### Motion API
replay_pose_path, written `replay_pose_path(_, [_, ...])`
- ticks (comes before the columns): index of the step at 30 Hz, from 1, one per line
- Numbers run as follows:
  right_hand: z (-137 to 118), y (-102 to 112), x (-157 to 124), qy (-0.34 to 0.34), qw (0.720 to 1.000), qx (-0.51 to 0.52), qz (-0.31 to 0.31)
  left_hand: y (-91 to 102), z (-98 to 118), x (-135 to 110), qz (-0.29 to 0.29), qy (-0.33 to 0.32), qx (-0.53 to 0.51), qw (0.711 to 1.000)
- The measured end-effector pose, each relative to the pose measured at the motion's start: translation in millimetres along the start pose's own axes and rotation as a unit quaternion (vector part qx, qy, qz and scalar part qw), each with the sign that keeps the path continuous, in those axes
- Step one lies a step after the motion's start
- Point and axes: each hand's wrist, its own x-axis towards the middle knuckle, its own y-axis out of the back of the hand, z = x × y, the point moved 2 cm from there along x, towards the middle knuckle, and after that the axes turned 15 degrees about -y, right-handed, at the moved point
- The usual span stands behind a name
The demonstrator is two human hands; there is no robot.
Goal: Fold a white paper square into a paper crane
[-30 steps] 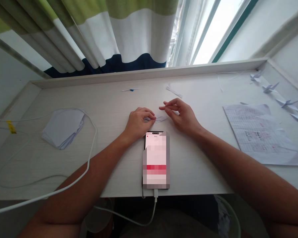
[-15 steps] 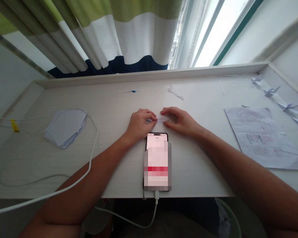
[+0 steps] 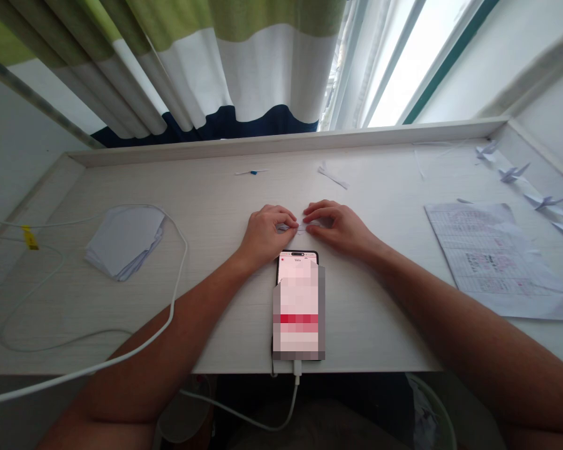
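Observation:
A small folded piece of white paper (image 3: 301,229) lies between my hands, just beyond the phone (image 3: 298,300). My left hand (image 3: 266,232) pinches its left part between thumb and fingers, hiding much of it. From the other side, my right hand (image 3: 340,226) has its thumb and fingertips closed in on the right end of the paper. The exact fold is too small to make out. Behind the phone's top edge, both wrists rest on or close to the white desk (image 3: 216,300).
A stack of white paper (image 3: 124,240) lies left, under a looping white cable (image 3: 185,250). Printed sheets (image 3: 492,256) lie right, near several folded paper cranes (image 3: 513,174). Paper strips (image 3: 333,177) and a thin blue-and-white item (image 3: 253,172) lie at the back.
My right thumb and fingers have moved slightly left and closed in on the paper's right end, covering more of it. My left hand keeps its pinch.

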Motion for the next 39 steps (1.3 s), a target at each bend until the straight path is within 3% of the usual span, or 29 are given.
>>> replay_pose_path(7, [3,8,2,-0.039,0.997,0.071,-0.015,-0.6,0,0,-0.002,0.000,0.006,1.000])
replay_pose_path(14, [6,2,-2,0.044,0.998,-0.034,0.003,-1.1,0,-4,-0.024,0.002,0.091,0.996])
replay_pose_path(25, [1,1,-5,0.080,0.996,-0.038,-0.004,3.3,0,-3,-0.034,-0.004,0.042,0.999])
replay_pose_path(30, [-2,5,-4,0.000,1.000,0.029,-0.002,1.4,-1,-3,-0.012,-0.008,-0.113,0.994])
replay_pose_path(34, [-6,7,-4,-0.041,0.993,0.097,-0.060,-2.5,-1,-3,0.058,0.020,-0.236,0.970])
replay_pose_path(37, [-6,7,-3,-0.086,0.969,0.224,-0.066,-3.6,-3,-1,0.126,0.050,-0.319,0.938])
replay_pose_path(39, [-6,5,-3,-0.115,0.940,0.316,-0.061,-4.3,-5,0,0.126,0.076,-0.362,0.921])
